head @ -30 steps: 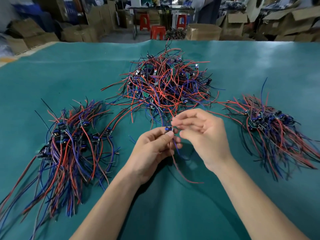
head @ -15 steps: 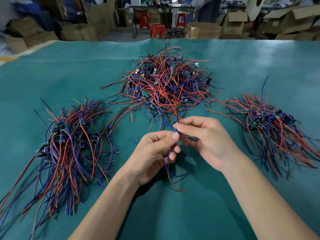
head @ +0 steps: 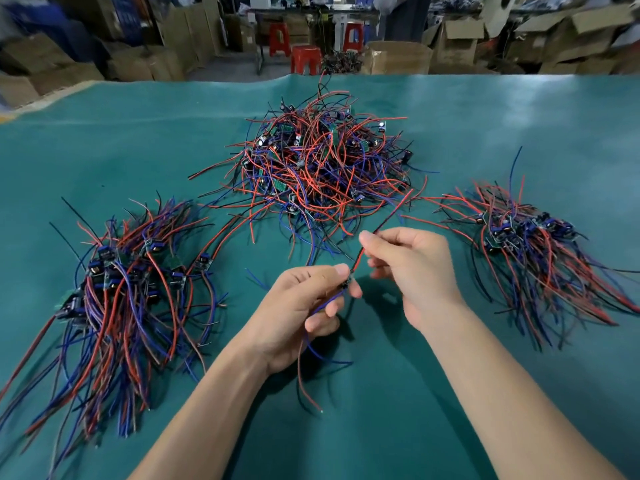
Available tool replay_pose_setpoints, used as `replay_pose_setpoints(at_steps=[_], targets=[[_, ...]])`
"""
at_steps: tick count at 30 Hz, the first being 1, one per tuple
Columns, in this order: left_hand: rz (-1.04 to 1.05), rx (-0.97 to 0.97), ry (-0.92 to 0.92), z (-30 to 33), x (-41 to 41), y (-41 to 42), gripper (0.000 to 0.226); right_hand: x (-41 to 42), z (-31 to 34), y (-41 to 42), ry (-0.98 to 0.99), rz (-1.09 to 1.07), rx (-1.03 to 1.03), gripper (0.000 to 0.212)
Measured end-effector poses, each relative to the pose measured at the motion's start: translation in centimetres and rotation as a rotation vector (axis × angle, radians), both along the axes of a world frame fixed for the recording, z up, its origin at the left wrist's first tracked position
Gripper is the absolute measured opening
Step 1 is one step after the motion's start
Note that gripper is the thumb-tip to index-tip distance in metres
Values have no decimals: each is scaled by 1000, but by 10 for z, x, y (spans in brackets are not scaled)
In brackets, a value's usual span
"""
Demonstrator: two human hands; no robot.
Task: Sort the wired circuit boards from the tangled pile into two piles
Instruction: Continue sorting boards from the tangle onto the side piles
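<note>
Fingers (head: 341, 271) of left hand (head: 294, 306) curl round one small circuit board (head: 349, 283), pinched between thumb tip and index; board mostly hidden, only a dark edge shows. Its blue wires (head: 327, 303) run down through the palm and trail onto the surface (head: 104, 140) below the wrist, one red-brown wire (head: 304, 382) ending near the forearm. Right hand (head: 415, 268) just beside the left, apart from it; thumb and index pinch the red wire (head: 384, 218) rising from the board, other fingers loosely curled. Wire runs taut up-right, its tip over the near edge of the tangled pile (head: 322, 161).

Count: three wire heaps on the teal surface. Tangled pile in the middle, far side, red, blue and black wires knotted with small green boards. Left pile (head: 131, 289) beside the left forearm, boards bunched at the far end, wires combed toward the near edge. Right pile (head: 530, 247) past the right hand, same layout, smaller. Both hands held between the two sorted piles, near side of the tangle.

Background blurry: cardboard boxes (head: 398, 57) open beyond the surface edge, contents cannot tell; three red stools (head: 304, 58) on the floor.
</note>
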State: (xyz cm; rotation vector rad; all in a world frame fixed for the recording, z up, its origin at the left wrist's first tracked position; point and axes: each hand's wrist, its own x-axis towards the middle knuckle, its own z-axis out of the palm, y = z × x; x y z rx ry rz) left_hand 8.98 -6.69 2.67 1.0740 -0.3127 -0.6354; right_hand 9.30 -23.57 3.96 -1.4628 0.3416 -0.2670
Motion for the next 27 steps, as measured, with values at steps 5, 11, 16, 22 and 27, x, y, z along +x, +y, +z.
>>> replay_pose_setpoints(at_steps=[5, 11, 16, 22, 27], targets=[[-53, 72, -51, 0, -3, -1, 29, 10, -7, -18, 1, -246, -111, 20], [-72, 94, -78, -2, -3, -2, 28, 14, -9, -27, -105, -433, -631, 14], [-115, 119, -123, -1, -3, -1, 27, 18, -5, -33, -38, -418, -295, 22], [-87, 86, -112, -4, -2, -2, 34, 14, 6, -41, 45, -347, 391, 31], [50, 22, -58, -3, 3, 1, 31, 6, 10, -26, 122, -21, 272, 48]])
